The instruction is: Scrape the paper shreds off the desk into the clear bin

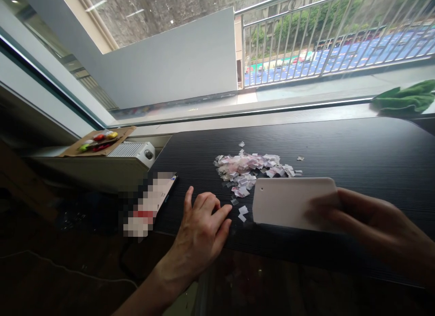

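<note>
A loose heap of small paper scraps [243, 166], white and pale pink, lies on the dark table. My left hand [204, 216] is low over the table at its front edge, left of the heap. Its fingers are partly bent, the little finger sticks out, and a small gap shows between thumb and forefinger. A few stray scraps [242, 213] lie just right of these fingertips. My right hand [370, 216] grips the right end of a white flat rectangular board [288, 200] with a small hole in its left corner. The board is at the heap's front right side.
A smartphone [166, 193], partly pixelated, lies at the table's left edge. Beyond it, cardboard [74, 146] with colourful items rests near a white radiator [132, 150]. A green cloth [408, 98] sits by the window at the right. The dark table [356, 148] has a wood-grain top.
</note>
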A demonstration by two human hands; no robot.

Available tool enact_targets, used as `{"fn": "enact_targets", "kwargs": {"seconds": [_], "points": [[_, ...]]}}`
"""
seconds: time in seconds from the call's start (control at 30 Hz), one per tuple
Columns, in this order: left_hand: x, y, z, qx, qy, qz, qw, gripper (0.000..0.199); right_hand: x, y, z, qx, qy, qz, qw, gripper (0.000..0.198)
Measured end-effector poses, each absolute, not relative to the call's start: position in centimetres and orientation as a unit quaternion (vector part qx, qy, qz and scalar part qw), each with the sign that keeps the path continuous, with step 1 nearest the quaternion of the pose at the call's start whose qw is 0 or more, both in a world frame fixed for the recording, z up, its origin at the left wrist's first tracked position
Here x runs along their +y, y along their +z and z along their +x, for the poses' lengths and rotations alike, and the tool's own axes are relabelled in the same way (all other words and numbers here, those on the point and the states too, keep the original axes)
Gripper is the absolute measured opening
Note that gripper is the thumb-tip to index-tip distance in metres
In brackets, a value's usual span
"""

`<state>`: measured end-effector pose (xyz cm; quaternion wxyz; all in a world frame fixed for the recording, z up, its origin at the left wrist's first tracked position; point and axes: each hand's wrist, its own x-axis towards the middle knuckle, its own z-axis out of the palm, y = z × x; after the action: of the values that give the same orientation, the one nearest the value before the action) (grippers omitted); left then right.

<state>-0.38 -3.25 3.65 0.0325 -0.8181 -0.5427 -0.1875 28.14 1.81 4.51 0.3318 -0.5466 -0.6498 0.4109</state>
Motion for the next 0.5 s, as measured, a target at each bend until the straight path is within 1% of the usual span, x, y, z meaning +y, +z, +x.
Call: {"fn": "enact_targets", "kwargs": {"seconds": [0.17, 0.37, 0.5], "points": [[-3.7, 3.3, -0.4, -0.547, -0.209, -0.810, 0.034, 0.022, 1.0, 4.3, 28.7, -0.611, 0.395, -0.591, 0.348, 0.041], [-4.3, 3.4, -0.5, -0.551, -0.223, -0.804, 0.017, 0.020, -0.9, 2.7, 29.0, -0.617, 0.432, -0.570, 0.328, 0.030], [-4.6, 3.2, -0.7, -0.557, -0.220, -0.800, 0.015, 0.020, -1.4, 3.5, 27.8, -0.597, 0.424, -0.587, 0.345, 0.029]]}}
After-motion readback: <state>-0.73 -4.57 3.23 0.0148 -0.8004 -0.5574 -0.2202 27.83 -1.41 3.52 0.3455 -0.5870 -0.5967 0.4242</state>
